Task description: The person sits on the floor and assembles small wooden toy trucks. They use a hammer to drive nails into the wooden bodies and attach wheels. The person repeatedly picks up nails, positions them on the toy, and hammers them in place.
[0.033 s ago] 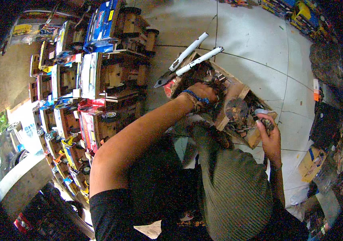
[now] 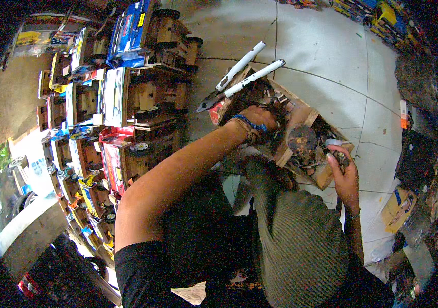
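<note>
My left hand point(image 2: 260, 119), with a blue cord bracelet at the wrist, reaches down into an open wooden box point(image 2: 307, 115). Its fingers are hidden among the dark loose pieces there, so their pose does not show. At the box's right end, my right hand point(image 2: 346, 173) is closed around a small dark, mottled object point(image 2: 340, 158) whose kind I cannot make out. Pliers with white, chipped handles point(image 2: 255, 78) rest across the far left corner of the box. A round, brown-stained disc-like thing point(image 2: 302, 139) sits in the middle of the box.
Wooden toy trucks point(image 2: 119, 97) are stacked along the left side. White floor tiles point(image 2: 326, 54) surround the box. A cardboard piece point(image 2: 399, 209) and dark bags point(image 2: 420, 159) lie at the right. More yellow and blue toys point(image 2: 383, 20) stand at the far right. Grey-green ribbed cloth point(image 2: 306, 241) is close below.
</note>
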{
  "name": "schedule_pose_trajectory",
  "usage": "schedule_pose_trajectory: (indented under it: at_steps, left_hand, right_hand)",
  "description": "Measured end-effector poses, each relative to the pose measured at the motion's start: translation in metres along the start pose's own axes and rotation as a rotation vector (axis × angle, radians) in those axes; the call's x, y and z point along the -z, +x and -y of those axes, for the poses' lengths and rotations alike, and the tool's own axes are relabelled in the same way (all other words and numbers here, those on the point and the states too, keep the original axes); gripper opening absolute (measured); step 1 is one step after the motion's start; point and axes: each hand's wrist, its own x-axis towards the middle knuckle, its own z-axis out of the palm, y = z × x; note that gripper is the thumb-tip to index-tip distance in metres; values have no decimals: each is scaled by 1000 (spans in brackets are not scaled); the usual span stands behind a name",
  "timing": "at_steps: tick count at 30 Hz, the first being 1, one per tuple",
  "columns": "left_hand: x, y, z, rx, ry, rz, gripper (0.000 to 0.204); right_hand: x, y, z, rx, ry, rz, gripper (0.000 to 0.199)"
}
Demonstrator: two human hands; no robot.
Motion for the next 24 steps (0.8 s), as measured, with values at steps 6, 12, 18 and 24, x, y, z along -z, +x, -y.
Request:
schedule_pose_trajectory:
  at_steps: [6, 12, 18, 24]
  left_hand:
    - [24, -10, -3, 81, -187, -57, 25]
    - [98, -38, -19, 182, -375, -22, 26]
    - [174, -83, -20, 233, -322, -76, 25]
    - [218, -171, -18, 130, -649, -492, 15]
  right_hand:
    - [-1, -1, 1, -19, 39, -2, 24]
    - [6, 3, 11, 159, -36, -61, 25]
    - [11, 8, 47, 151, 26, -140, 24]
    - [-4, 3, 112, 189, 198, 9, 28]
